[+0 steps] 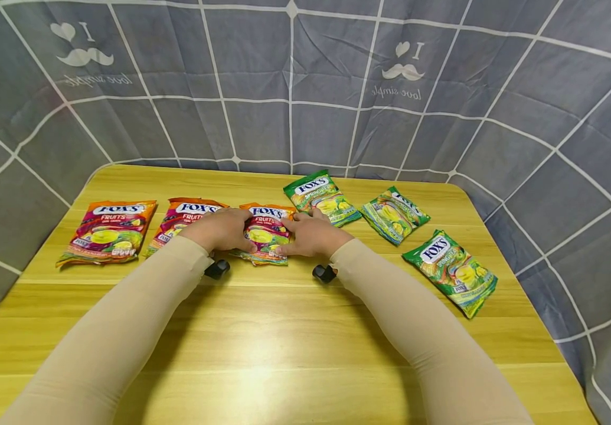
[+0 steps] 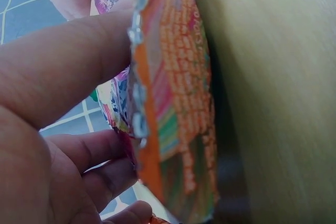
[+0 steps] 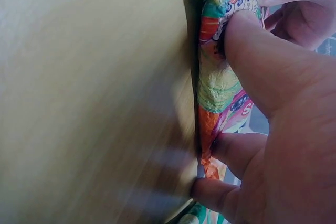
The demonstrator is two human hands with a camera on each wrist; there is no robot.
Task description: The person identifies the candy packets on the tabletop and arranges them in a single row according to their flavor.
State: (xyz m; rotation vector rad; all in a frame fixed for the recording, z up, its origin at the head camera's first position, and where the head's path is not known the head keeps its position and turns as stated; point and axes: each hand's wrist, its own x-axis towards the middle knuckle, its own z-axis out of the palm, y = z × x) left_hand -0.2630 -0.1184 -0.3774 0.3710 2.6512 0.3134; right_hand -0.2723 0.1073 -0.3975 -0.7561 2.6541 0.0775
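**Inspector:** Grey cloth (image 1: 294, 88) with a white grid, printed "I love simple" beside moustache marks, hung behind and around a yellow wood-grain table (image 1: 284, 330). Six Fox's candy bags lay along the far half. The middle orange Fruits bag (image 1: 265, 233) sat at about 12 o'clock from the person, between both hands.

**Clerk:** And the hands?

**Inspector:** The left hand (image 1: 220, 229) held that bag's left edge, thumb on top and fingers curled beneath, as the left wrist view showed. The right hand (image 1: 313, 235) pinched the right edge, thumb pressed into the foil and fingers tucked under. Both were clamped on the same bag.

**Clerk:** Neighbours?

**Inspector:** Two more Fruits bags lay at 9 to 10 o'clock of it: one (image 1: 180, 224) partly hidden under the left hand, another (image 1: 107, 231) further out. Three green Spring Tea bags lay to the right: at 1 o'clock (image 1: 322, 198), at 2 o'clock (image 1: 394, 214) and at 3 o'clock (image 1: 450, 271).

**Clerk:** Risks?

**Inspector:** In my judgement, pulling the two edges apart could split the crimped seam and spill sweets. The left wrist could drag the bag beneath it, and the right hand lay close to the nearest green bag, so a sideways shift could knock it.
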